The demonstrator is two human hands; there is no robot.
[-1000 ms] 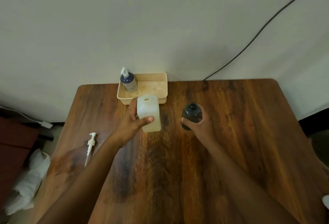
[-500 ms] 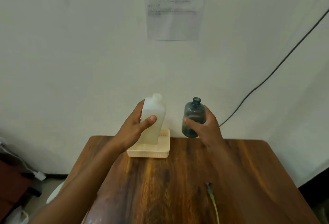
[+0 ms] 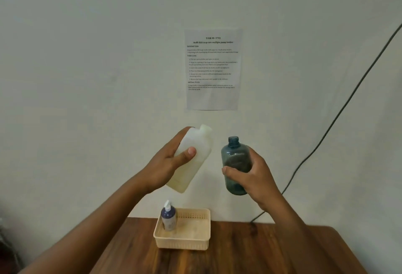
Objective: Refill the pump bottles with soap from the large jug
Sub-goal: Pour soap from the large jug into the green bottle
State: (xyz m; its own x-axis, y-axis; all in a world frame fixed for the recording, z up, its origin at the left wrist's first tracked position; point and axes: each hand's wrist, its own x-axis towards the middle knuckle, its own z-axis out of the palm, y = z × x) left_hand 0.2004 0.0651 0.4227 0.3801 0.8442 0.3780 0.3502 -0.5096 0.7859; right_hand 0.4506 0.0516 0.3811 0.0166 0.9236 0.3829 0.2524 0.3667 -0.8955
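Soap fills the lower part of the large translucent white plastic jug (image 3: 192, 160), which our left hand (image 3: 167, 165) grips around its body, thumb across the front face and fingers behind. We hold the jug up in the air before the wall, tilted with its uncapped neck toward one o'clock and its base toward seven o'clock. At three o'clock from the jug, close beside it but not touching, our right hand (image 3: 253, 175) clasps the round blue translucent plastic bottle (image 3: 236, 162), fingers curled around its right side and thumb across its front. This bottle stands nearly upright in our grip, its open mouth at twelve o'clock, a little lower than the jug's neck. Below both hands, at six o'clock, a cream perforated plastic basket (image 3: 185, 243) sits at the far edge of the brown wooden table (image 3: 250, 252). Inside the basket's left corner stands a dark blue pump bottle with a white pump head (image 3: 168, 217).
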